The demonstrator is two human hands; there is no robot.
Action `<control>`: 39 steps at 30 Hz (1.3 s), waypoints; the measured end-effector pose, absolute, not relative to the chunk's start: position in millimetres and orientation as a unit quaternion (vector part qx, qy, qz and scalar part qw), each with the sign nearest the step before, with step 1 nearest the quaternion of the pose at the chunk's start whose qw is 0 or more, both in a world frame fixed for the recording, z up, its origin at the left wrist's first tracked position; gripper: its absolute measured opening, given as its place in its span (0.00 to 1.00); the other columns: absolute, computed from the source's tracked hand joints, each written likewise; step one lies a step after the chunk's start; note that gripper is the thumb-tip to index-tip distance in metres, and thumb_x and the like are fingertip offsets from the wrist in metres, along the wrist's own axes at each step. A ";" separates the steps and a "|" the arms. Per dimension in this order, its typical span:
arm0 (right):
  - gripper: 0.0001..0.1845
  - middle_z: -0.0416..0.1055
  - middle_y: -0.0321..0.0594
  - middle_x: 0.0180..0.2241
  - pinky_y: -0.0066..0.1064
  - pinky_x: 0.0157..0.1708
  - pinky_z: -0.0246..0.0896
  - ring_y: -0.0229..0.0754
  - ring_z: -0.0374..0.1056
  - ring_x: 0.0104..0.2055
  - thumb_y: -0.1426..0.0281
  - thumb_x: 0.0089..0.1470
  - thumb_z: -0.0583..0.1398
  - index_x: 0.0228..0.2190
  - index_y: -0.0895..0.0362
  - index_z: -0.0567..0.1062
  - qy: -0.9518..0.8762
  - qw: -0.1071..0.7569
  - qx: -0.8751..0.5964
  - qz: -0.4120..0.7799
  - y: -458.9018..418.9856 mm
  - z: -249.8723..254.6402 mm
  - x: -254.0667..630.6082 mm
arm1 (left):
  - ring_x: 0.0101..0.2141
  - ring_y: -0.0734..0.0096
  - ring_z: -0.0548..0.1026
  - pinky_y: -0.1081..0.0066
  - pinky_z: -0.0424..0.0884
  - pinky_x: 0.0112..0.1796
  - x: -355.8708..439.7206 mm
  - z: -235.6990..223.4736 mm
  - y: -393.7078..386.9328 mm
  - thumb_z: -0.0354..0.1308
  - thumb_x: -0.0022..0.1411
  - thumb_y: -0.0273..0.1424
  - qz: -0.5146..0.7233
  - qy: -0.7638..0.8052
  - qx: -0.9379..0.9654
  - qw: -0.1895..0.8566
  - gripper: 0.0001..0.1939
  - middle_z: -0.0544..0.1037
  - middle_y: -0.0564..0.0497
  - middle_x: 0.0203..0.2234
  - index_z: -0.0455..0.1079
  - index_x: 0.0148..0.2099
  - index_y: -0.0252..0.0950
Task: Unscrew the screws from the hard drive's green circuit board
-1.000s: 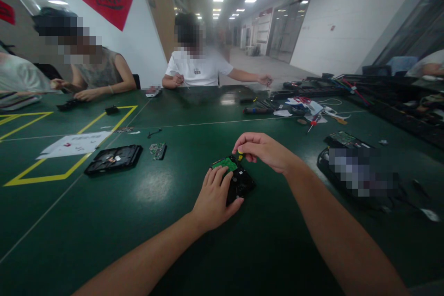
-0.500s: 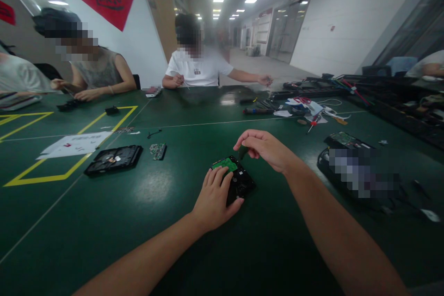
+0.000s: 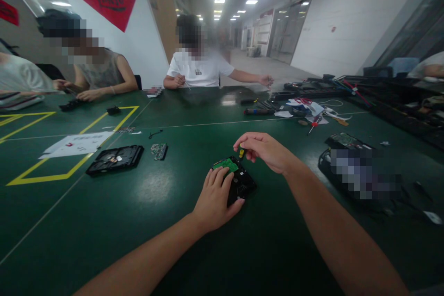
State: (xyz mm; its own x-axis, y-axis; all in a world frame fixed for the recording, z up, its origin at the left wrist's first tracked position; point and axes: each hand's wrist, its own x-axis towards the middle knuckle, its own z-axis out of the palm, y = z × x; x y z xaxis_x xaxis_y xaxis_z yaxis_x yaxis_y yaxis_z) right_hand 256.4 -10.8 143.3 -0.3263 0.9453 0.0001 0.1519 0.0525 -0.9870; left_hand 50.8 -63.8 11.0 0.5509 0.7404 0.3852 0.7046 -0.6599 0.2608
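Left fingers (image 3: 215,178) atop hard drive (image 3: 246,181)

The one view in this room looks forward and down, from a person's head at the near side of the green table (image 3: 104,222). It sits close above the table, reaching the corridor (image 3: 241,61) beyond.

My left hand (image 3: 214,196) covers a good part of the black drive (image 3: 245,182), so what lies under it cannot be seen. The fingers of my right hand (image 3: 260,148) hide much of the small yellow tool (image 3: 242,153); its tip is too small to tell. Both my forearms (image 3: 156,249) are cut by the bottom edge. The print on the white paper (image 3: 74,145) is unreadable.
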 end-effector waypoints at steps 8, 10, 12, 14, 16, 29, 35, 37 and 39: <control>0.08 0.74 0.39 0.32 0.24 0.19 0.51 0.32 0.62 0.23 0.67 0.60 0.59 0.37 0.57 0.76 -0.599 0.389 -0.471 0.518 -4.8 136.6 256.1 | 0.64 0.40 0.61 0.36 0.55 0.66 50.3 10.7 -63.2 0.62 0.64 0.46 0.236 0.407 0.881 0.038 0.36 0.65 0.37 0.63 0.60 0.68 0.36; 0.07 0.70 0.35 0.26 0.24 0.18 0.51 0.33 0.63 0.22 0.66 0.61 0.59 0.36 0.57 0.74 -0.585 0.395 -0.487 0.514 -3.5 133.7 255.9 | 0.65 0.40 0.61 0.36 0.55 0.66 50.2 11.0 -63.6 0.62 0.64 0.47 0.237 0.409 0.880 0.038 0.36 0.65 0.37 0.63 0.60 0.68 0.36; 0.06 0.66 0.32 0.22 0.24 0.17 0.50 0.33 0.63 0.21 0.65 0.61 0.60 0.36 0.56 0.72 -0.578 0.397 -0.496 0.512 -3.4 132.3 255.7 | 0.65 0.40 0.61 0.36 0.55 0.66 50.0 11.3 -64.0 0.62 0.64 0.47 0.236 0.410 0.881 0.039 0.36 0.65 0.37 0.63 0.60 0.68 0.36; 0.07 0.66 0.31 0.21 0.24 0.16 0.50 0.34 0.63 0.20 0.65 0.60 0.61 0.36 0.55 0.70 -0.575 0.398 -0.497 0.514 -4.6 133.0 255.1 | 0.65 0.40 0.61 0.37 0.54 0.67 49.9 11.4 -64.2 0.62 0.64 0.47 0.234 0.410 0.881 0.039 0.37 0.65 0.37 0.63 0.60 0.68 0.36; 0.07 0.67 0.30 0.22 0.24 0.16 0.52 0.35 0.65 0.20 0.66 0.59 0.62 0.35 0.54 0.68 -0.570 0.397 -0.489 0.528 -6.5 135.6 254.1 | 0.65 0.40 0.61 0.37 0.54 0.67 50.1 11.4 -64.0 0.62 0.64 0.47 0.236 0.412 0.880 0.039 0.37 0.65 0.37 0.63 0.60 0.68 0.35; 0.08 0.76 0.41 0.37 0.24 0.16 0.50 0.31 0.61 0.20 0.69 0.61 0.57 0.39 0.56 0.75 -0.585 0.401 -0.485 0.511 -8.1 140.1 253.0 | 0.64 0.40 0.62 0.36 0.55 0.66 50.1 10.3 -63.5 0.63 0.64 0.47 0.251 0.409 0.876 0.047 0.36 0.66 0.38 0.63 0.60 0.68 0.38; 0.03 0.76 0.39 0.35 0.25 0.18 0.55 0.33 0.66 0.22 0.69 0.58 0.59 0.34 0.55 0.72 -0.581 0.396 -0.465 0.537 -10.7 142.3 250.7 | 0.64 0.40 0.62 0.36 0.55 0.66 50.2 11.3 -63.5 0.62 0.64 0.47 0.243 0.411 0.878 0.045 0.37 0.66 0.37 0.63 0.60 0.68 0.37; 0.05 0.77 0.41 0.37 0.24 0.17 0.50 0.30 0.61 0.21 0.70 0.58 0.59 0.33 0.56 0.76 -0.599 0.392 -0.464 0.522 -10.5 144.4 251.2 | 0.64 0.40 0.62 0.36 0.55 0.66 50.3 11.6 -63.7 0.62 0.64 0.47 0.241 0.411 0.878 0.044 0.37 0.66 0.37 0.63 0.60 0.68 0.37; 0.07 0.76 0.39 0.32 0.24 0.17 0.46 0.30 0.57 0.20 0.69 0.59 0.59 0.34 0.56 0.78 -0.602 0.392 -0.468 0.516 -10.1 144.7 251.4 | 0.64 0.40 0.62 0.36 0.55 0.66 50.4 11.6 -63.8 0.63 0.63 0.46 0.245 0.410 0.877 0.045 0.36 0.66 0.37 0.63 0.60 0.68 0.37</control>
State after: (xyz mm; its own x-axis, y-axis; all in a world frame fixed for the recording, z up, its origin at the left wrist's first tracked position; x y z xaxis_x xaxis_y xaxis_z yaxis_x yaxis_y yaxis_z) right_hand 251.4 -10.1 144.7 -0.2558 0.9667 -0.0110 0.1584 0.0306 -0.9869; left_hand 50.4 -63.8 11.6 0.5438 0.7412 0.3936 0.6974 -0.6600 0.2794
